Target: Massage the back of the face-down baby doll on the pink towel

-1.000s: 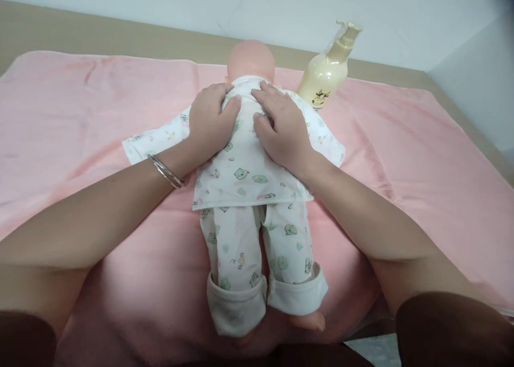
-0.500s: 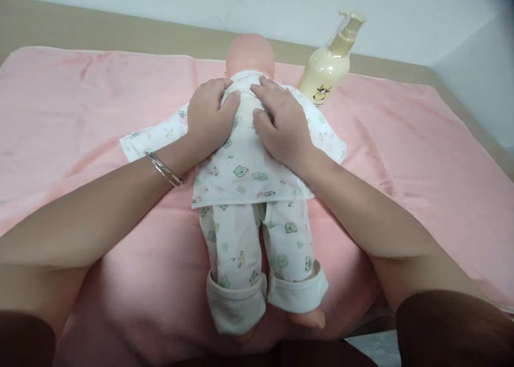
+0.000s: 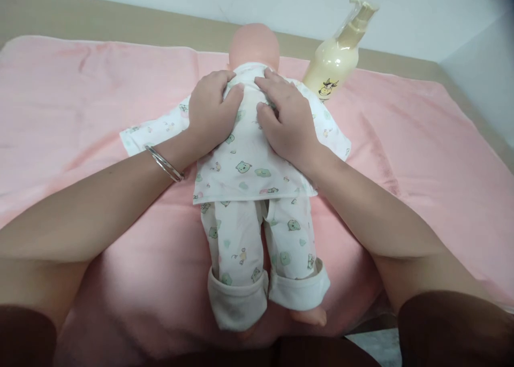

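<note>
A baby doll point(image 3: 254, 43) lies face down, its head toward the wall and its feet toward me. It wears a white shirt point(image 3: 249, 180) printed with small green animals, and matching trousers point(image 3: 243, 233) with turned-up cuffs. My left hand point(image 3: 212, 107) rests flat over the left side of the doll's upper back, a silver bangle point(image 3: 164, 163) at the wrist. On the right side of the upper back lies my right hand point(image 3: 289, 115), fingers spread and pointing toward the doll's neck. Both palms are hidden against the shirt.
A pink blanket point(image 3: 80, 99) with some creases lies beneath the doll on a wooden surface point(image 3: 120, 24). Beyond the doll's right shoulder stands a cream-coloured pump bottle point(image 3: 333, 62) with a cow picture. A white wall point(image 3: 281, 3) runs along the back.
The view has shifted slightly, so the doll's head and the bottle appear a little higher and further right. Both hands stay in the same place on the doll's back.
</note>
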Motion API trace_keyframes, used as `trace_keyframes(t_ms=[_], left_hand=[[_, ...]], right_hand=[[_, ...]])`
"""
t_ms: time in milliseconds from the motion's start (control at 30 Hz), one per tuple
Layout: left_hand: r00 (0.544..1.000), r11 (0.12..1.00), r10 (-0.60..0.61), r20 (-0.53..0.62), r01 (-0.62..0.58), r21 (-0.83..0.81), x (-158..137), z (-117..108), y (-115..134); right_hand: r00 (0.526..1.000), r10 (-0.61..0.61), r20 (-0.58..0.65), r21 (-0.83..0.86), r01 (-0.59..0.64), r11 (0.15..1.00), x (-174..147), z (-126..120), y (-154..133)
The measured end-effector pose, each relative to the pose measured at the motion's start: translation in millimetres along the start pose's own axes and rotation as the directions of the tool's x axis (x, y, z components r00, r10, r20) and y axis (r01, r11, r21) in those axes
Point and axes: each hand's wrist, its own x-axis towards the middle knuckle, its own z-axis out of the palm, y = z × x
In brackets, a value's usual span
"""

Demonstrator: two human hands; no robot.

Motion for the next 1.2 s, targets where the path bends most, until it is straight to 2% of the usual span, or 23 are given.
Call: trace_keyframes(t_ms=[333, 667, 933, 1067, 1200], left_hand=[[0.997, 0.999, 0.044, -0.056, -0.044, 0.01, -3.0, -1.3, 5.4], [0.997, 0.997, 0.06, -0.055, -0.057, 0.045, -4.0, -0.9, 8.5], [0.99, 0.994, 0.109, -0.088, -0.11, -0.009, 2.2, 3.5, -4.1], [0.981, 0.985, 0.168, -0.097, -0.171, -0.023, 6.0, 6.8, -13.4], [0.979, 0.983, 0.177, -0.1, -0.182, -0.034, 7.7, 8.1, -15.8]], right_hand=[[0.999, 0.031, 0.017, 0.031, -0.032, 0.999, -1.6, -5.1, -7.1], [0.996, 0.071, 0.054, 0.002, -0.072, 0.997, -2.5, -9.7, -14.1], [0.994, 0.064, 0.089, -0.02, -0.063, 0.998, -0.3, -10.7, -15.4], [0.998, 0.043, 0.036, 0.012, -0.044, 0.999, 0.3, -7.6, -10.5], [0.999, 0.034, -0.032, 0.051, -0.032, 0.998, -0.5, -3.3, -3.2]])
